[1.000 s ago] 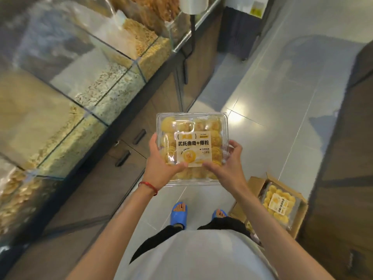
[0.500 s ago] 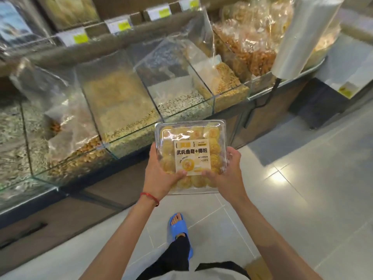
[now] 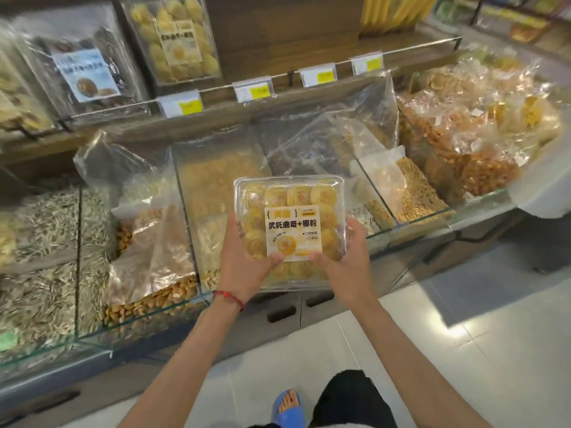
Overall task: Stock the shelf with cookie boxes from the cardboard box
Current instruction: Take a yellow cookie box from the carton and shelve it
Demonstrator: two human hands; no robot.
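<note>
Head view: a clear cookie box [image 3: 289, 233] is held up, lid toward the camera, in front of the glass bins [image 3: 213, 186] and below the shelf [image 3: 278, 100]. The left hand [image 3: 244, 264] grips its lower left side and the right hand [image 3: 346, 261] its lower right, thumbs on the lid, fingers curled behind. Its label [image 3: 293, 233] reads "武吒曲奇+椰粒", with "口感酥脆" and "入口即化" in smaller print. A second box [image 3: 174, 41] stands on the shelf at upper left. The price tags [image 3: 253, 89] are too blurred to read.
</note>
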